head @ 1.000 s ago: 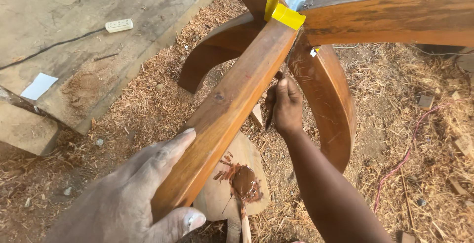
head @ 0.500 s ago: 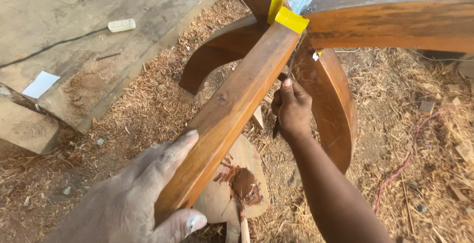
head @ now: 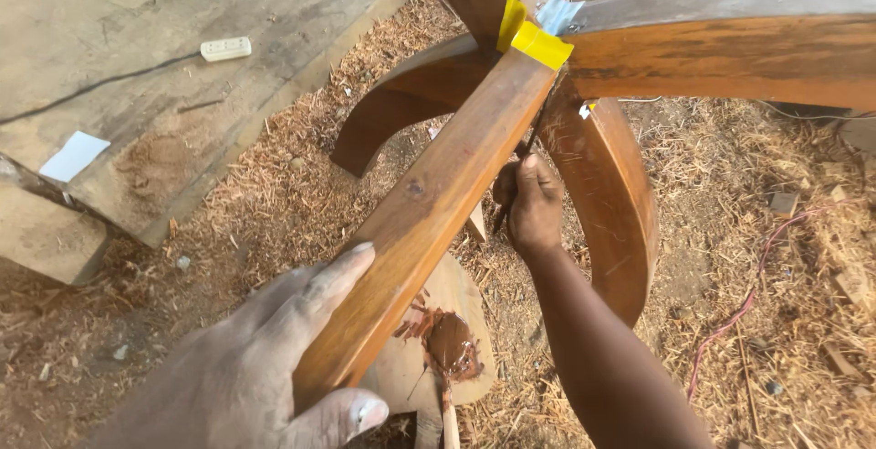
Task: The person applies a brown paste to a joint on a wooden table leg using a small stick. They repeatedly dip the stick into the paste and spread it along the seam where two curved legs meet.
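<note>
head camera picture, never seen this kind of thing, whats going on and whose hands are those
One camera sits on a person's head and looks down, so both hands are that person's own. The left hand grips the near end of a straight wooden beam. The right hand reaches under it, holding a thin dark tool up near the joint, where yellow tape wraps the wood. Curved wooden pieces meet there. Below, wood shavings cover the ground, and a board with brown paste lies on them. A wooden slab lies at left.
</note>
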